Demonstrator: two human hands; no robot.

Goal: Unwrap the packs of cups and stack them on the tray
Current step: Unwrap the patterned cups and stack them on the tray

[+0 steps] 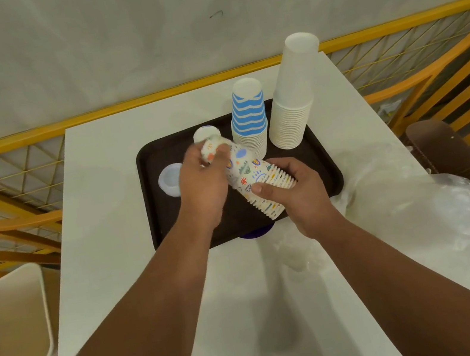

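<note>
White table [115,217], one tray [165,215], three cup stacks, both hands gripping patterned stack [253,174]

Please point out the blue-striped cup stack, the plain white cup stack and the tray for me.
blue-striped stack [248,112]: head view, on its striped side wall.
white stack [293,86]: head view, on its upper side wall.
tray [151,164]: head view, on bare surface near its far left corner.

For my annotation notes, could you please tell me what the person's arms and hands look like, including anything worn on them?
Both forearms are bare, with no sleeves in view. The left hand and right hand wear no gloves, and no rings, watch or wristbands show.
</note>
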